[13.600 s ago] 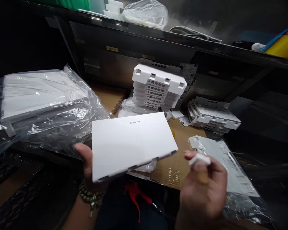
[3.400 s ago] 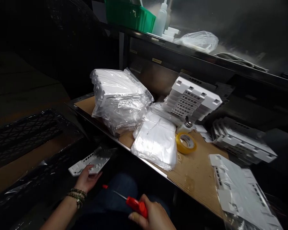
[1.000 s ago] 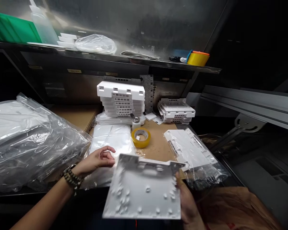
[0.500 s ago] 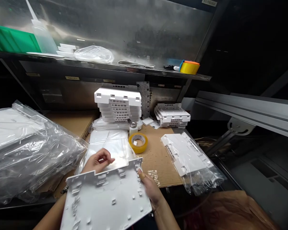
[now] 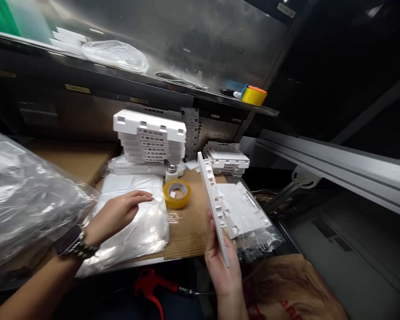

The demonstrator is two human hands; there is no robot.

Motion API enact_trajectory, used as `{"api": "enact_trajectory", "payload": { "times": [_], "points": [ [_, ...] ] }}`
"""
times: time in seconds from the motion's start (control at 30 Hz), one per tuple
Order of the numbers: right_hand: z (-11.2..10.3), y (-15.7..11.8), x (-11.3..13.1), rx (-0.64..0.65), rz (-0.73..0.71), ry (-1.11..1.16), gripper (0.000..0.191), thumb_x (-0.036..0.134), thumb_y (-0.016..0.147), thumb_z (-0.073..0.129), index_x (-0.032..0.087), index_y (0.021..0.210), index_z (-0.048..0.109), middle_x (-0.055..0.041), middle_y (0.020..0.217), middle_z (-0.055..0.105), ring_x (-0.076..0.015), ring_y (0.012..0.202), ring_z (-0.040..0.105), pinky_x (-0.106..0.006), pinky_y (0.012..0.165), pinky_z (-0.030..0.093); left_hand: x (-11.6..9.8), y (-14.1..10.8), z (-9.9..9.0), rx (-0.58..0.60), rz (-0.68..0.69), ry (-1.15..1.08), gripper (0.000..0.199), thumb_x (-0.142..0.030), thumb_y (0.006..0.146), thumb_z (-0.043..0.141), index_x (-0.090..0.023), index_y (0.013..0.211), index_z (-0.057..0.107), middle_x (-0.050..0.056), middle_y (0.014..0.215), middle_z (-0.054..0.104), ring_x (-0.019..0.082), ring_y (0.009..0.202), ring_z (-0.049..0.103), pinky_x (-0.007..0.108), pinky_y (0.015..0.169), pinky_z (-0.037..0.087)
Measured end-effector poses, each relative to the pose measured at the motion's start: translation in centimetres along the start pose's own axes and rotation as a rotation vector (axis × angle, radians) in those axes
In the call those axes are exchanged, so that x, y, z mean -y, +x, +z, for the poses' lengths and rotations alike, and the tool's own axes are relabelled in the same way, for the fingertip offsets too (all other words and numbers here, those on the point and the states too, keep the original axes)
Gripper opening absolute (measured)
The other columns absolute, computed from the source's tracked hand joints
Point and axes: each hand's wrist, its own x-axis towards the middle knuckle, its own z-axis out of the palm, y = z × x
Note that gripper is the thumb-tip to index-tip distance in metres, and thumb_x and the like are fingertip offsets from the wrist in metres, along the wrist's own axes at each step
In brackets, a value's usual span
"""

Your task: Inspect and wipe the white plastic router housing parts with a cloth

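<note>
My right hand (image 5: 222, 262) grips a white plastic panel (image 5: 213, 204), which is turned nearly edge-on to the camera. Over a pile of clear plastic bags (image 5: 136, 231) hovers my left hand (image 5: 120, 213), its fingers stretched out and nothing in it. A yellow tape roll (image 5: 177, 194) lies on the cardboard, right of the left fingertips. Behind the held panel, another white panel (image 5: 243, 209) rests on clear plastic at the right. A small bottle with a metal cap (image 5: 171, 173) stands behind the tape.
Stacked white housings (image 5: 150, 138) and a smaller stack (image 5: 228, 158) stand at the back. Large bagged parts (image 5: 26, 200) fill the left. A metal rail (image 5: 336, 160) crosses the right side. Below the table edge hangs a red air gun (image 5: 153, 284), beside a brown bag (image 5: 286, 289).
The panel has moved right and swung from facing the camera to edge-on, carried in my right hand. My left hand has opened out above the bags. The camera view has shifted.
</note>
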Motion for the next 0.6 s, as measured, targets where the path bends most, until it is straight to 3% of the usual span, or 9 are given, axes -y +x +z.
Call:
{"api": "enact_trajectory", "payload": {
  "times": [0.13,0.37,0.6],
  "points": [
    [1.1,-1.7,1.4,-0.046,-0.031,0.315,0.05,-0.003,0.098,0.042,0.015,0.141,0.06,-0.0059,0.134,0.074,-0.0079,0.125,0.069,-0.017,0.097,0.06,1.3,-0.3,1.6,-0.037,0.001,-0.022,0.055,-0.032,0.092,0.039,-0.025,0.139,0.065,0.002,0.147,0.064,0.03,0.133,0.062,0.043,0.111,0.047],
    [1.8,-2.2,1.8,-0.102,-0.049,0.388,0.059,-0.004,0.099,0.042,0.009,0.157,0.039,-0.0118,0.136,0.073,-0.0088,0.128,0.067,-0.018,0.098,0.059,4.1,-0.6,3.6,-0.065,0.005,0.059,0.053,-0.04,0.096,0.04,-0.038,0.146,0.056,-0.007,0.149,0.062,0.024,0.128,0.065,0.034,0.097,0.052],
    [0.8,-1.6,1.6,-0.158,-0.062,0.322,0.055,-0.007,0.1,0.035,0.012,0.15,0.05,-0.0083,0.127,0.077,-0.0086,0.122,0.07,-0.019,0.098,0.06,3.8,-0.8,3.0,-0.056,-0.017,0.042,0.053,-0.043,0.094,0.041,-0.043,0.146,0.055,-0.011,0.15,0.06,0.024,0.13,0.064,0.033,0.099,0.051]
  ]
}}
